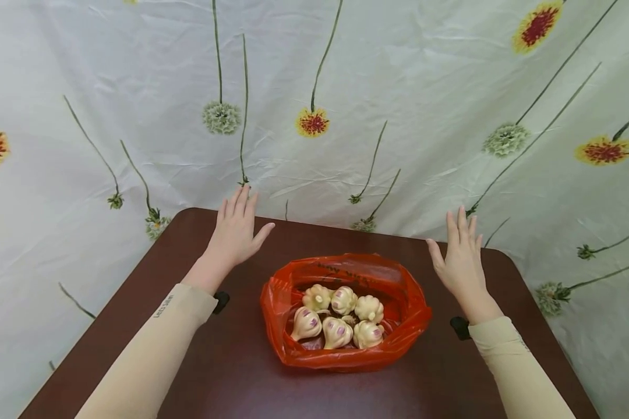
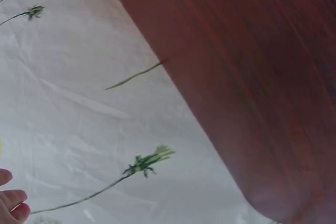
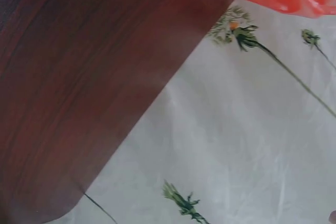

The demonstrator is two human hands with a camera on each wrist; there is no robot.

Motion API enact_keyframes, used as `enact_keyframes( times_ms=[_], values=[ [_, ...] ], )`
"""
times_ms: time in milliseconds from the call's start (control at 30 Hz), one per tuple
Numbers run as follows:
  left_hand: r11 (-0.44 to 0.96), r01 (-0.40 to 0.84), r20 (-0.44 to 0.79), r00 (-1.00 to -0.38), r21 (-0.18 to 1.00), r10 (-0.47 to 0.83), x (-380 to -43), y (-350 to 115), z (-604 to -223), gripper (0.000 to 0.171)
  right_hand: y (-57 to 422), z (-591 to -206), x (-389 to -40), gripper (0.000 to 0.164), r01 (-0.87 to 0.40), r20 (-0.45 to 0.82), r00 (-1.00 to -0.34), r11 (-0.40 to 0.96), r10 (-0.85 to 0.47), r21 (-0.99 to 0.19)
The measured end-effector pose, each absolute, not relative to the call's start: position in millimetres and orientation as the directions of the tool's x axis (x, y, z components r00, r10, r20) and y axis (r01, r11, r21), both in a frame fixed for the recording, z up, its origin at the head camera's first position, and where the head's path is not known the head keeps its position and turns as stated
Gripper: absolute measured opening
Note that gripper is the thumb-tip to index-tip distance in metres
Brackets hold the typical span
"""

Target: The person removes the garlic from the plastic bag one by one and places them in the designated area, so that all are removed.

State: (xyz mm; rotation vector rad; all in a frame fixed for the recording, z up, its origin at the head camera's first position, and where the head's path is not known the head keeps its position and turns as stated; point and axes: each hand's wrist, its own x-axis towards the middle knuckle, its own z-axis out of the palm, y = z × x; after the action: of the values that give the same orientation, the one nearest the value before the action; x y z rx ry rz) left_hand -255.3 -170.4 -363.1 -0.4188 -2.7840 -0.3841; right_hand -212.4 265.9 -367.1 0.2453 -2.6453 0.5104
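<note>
Garlic sits in a red bag on the table, nearer to us than our hands and between them from side to side. Our left hand and right hand reach out past the bag with fingers straight and thumbs spread away, so the grip on each side is apart and has nothing in it; neither hand touches the bag. For good handling, we would judge it best to come in from above through the wide mouth, steady the thin rim lightly with one hand, and lift bulbs one at a time by their round bodies. The plastic looks flimsy, so a tug on one side could tip the bag and let a bulb roll; the necks seem likely to catch if we hurry. As for looks, six bulbs show, three at the back and three in front, pale cream with plump ridged cloves. Purple streaks stand out on several, plainest on the front left and front middle ones. They face different ways, some leaning on their neighbours. Around them the bag's rim is crumpled, with dark lettering on its far wall that we cannot read with confidence.
</note>
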Motion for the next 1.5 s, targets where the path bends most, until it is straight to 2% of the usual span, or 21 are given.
enact_keyframes(
  times_ms=[633, 933, 1267, 1500],
  values=[
    [0.899, 0.371, 0.368, -0.889, 0.233, 0.271, -239.8, -162.8, -337.4, 0.077, 250.0, -353.5, -199.4, 0.072, -0.324, 0.490, -0.861, 0.890, -0.137, -0.319],
    [0.851, 0.459, 0.374, -0.858, 0.254, 0.351, -230.5, -157.9, -329.6, 0.077, 239.4, -349.3, -190.3, 0.072, -0.376, 0.521, -0.837, 0.867, -0.166, -0.328],
    [0.786, 0.571, 0.401, -0.794, 0.237, 0.456, -210.2, -152.4, -332.4, 0.073, 239.0, -349.6, -176.5, 0.072, -0.382, 0.450, -0.874, 0.833, -0.184, -0.401],
    [0.752, 0.597, 0.378, -0.789, 0.281, 0.485, -193.0, -146.2, -334.7, 0.072, 236.3, -347.6, -162.0, 0.071, -0.395, 0.411, -0.887, 0.805, -0.209, -0.443]
  ],
)
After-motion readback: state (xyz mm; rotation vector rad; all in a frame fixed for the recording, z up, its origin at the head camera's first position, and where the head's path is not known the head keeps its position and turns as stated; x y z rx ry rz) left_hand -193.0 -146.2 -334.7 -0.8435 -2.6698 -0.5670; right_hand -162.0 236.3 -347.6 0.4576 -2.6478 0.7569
